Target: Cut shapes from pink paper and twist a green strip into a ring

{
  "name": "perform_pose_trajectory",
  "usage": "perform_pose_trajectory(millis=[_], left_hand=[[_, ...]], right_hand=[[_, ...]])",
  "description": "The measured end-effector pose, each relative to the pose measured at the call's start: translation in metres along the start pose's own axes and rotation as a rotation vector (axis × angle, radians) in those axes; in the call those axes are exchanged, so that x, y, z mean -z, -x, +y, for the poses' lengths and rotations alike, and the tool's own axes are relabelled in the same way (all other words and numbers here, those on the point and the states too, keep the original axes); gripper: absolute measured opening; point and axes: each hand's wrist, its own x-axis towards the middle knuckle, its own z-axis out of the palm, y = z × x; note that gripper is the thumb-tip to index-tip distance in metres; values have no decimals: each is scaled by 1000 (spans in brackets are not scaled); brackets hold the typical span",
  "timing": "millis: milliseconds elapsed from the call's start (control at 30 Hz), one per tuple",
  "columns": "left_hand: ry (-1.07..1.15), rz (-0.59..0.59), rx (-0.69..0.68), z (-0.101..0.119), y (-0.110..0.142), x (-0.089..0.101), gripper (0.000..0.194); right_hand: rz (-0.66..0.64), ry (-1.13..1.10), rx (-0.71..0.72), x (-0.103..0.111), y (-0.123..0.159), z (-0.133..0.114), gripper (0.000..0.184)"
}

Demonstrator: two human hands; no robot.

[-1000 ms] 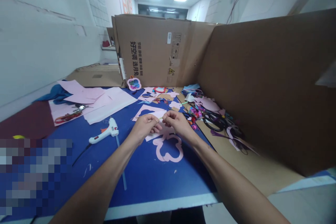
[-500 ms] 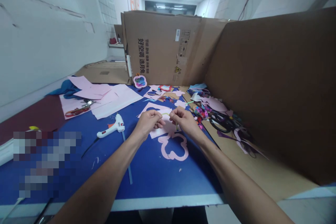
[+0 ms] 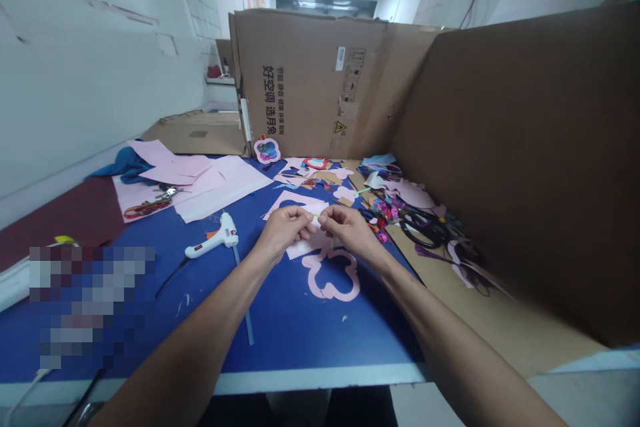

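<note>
A thin yellow-green strip [image 3: 316,216] is pinched between my two hands at the middle of the table. My left hand [image 3: 284,232] holds one part of it with thumb and fingertips. Close beside it, my right hand [image 3: 353,230] grips another part, and a pale green length shows below those fingers. Most of the strip is hidden by the fingers. Under the hands lies a pink sheet [image 3: 300,249]. Just nearer to me, a pink scalloped paper frame [image 3: 327,293] rests flat on the blue tabletop [image 3: 295,340].
To the left lie a white glue gun [image 3: 213,241] and a narrow blue strip [image 3: 250,330]. Pink sheets [image 3: 225,187] are further back. Scraps and dark-handled scissors [image 3: 425,230] crowd the right. A flower-shaped ornament [image 3: 267,151] leans against the cardboard box [image 3: 310,93].
My hands have come closer together, so less of the yellow-green strip shows between the fingertips. The view has shifted slightly; the glue gun and pink frame stay where they lay.
</note>
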Motion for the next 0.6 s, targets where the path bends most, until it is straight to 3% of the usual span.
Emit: perform_pose_trajectory(millis=[200, 600], left_hand=[[-11, 25, 41, 7, 3, -1, 15], [102, 76, -23, 1, 2, -7, 16]], right_hand=[[85, 13, 21, 4, 0, 1, 29], [58, -128, -52, -4, -1, -1, 26]])
